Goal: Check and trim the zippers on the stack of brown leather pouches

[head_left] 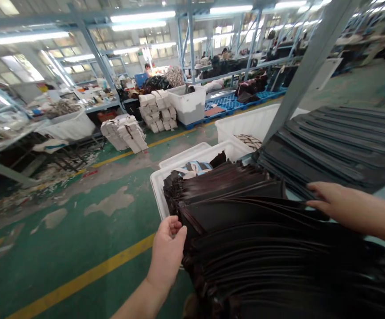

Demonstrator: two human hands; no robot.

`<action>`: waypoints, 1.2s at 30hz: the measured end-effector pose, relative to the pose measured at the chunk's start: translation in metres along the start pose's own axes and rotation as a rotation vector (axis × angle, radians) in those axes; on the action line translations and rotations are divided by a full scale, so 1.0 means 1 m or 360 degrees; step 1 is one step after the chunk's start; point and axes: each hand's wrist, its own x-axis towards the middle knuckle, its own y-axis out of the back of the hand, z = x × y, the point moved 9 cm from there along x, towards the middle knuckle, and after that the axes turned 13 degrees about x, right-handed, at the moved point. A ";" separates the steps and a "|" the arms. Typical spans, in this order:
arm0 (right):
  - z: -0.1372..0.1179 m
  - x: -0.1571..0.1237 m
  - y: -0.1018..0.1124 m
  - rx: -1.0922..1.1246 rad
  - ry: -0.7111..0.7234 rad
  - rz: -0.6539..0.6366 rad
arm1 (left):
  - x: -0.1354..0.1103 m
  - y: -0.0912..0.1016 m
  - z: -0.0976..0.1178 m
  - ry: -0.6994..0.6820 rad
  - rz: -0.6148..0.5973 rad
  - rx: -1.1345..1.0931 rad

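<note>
A long stack of dark brown, leather-like sheets [262,257] fills the lower right, its pieces lying in overlapping layers. At its left edge is my left hand [167,248], fingers loosely curled with a gap to the thumb and nothing visible between them. The thumb is close to the corner of an upper sheet [232,217]. My right hand [335,204] reaches in from the right, its thumb and fingers at the far end of that sheet, seemingly pinching it. The fingers' undersides are hidden there.
Behind the stack are white plastic bins [155,186] with cloth inside. Dark grey panels [338,146] lie layered at right, beside a slanted metal post [308,62]. Bundled white pieces [124,133] stand on the green floor [89,230]. Workbenches and a person [148,68] are farther back.
</note>
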 end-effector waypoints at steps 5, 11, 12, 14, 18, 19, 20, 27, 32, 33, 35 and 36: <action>-0.119 0.020 -0.012 -0.0216 0.0505 -0.0271 | -0.011 0.001 0.005 0.0121 -0.0113 -0.0202; -0.242 0.000 -0.027 0.0229 0.1031 -0.0159 | -0.015 0.001 -0.017 0.0330 -0.0187 -0.0527; -0.255 -0.005 -0.029 0.0283 0.1075 -0.0133 | -0.015 0.001 -0.021 0.0370 -0.0197 -0.0591; -0.275 -0.012 -0.033 0.0348 0.1135 -0.0067 | -0.014 0.000 -0.027 0.0420 -0.0248 -0.0724; -0.289 -0.020 -0.042 0.0369 0.1150 0.0014 | -0.020 -0.004 -0.030 0.0517 -0.0383 -0.0946; -0.289 -0.021 -0.043 0.0371 0.1139 0.0008 | -0.022 -0.003 -0.030 0.0530 -0.0397 -0.0964; -0.288 -0.023 -0.043 0.0384 0.1130 -0.0012 | -0.025 -0.003 -0.030 0.0530 -0.0405 -0.0967; -0.278 -0.052 -0.029 0.0589 0.1086 -0.0523 | -0.037 0.005 -0.005 0.0100 -0.0474 -0.0414; -0.283 -0.056 -0.019 0.0618 0.1057 -0.0536 | -0.041 0.003 0.012 -0.0114 -0.0434 -0.0203; -0.286 -0.055 -0.020 0.0608 0.1075 -0.0547 | -0.041 0.001 0.015 -0.0137 -0.0462 -0.0201; -0.292 -0.057 -0.025 0.0583 0.1141 -0.0596 | -0.040 -0.003 0.017 -0.0146 -0.0521 -0.0218; -0.294 -0.059 -0.028 0.0574 0.1183 -0.0622 | -0.038 -0.003 0.017 -0.0128 -0.0523 -0.0240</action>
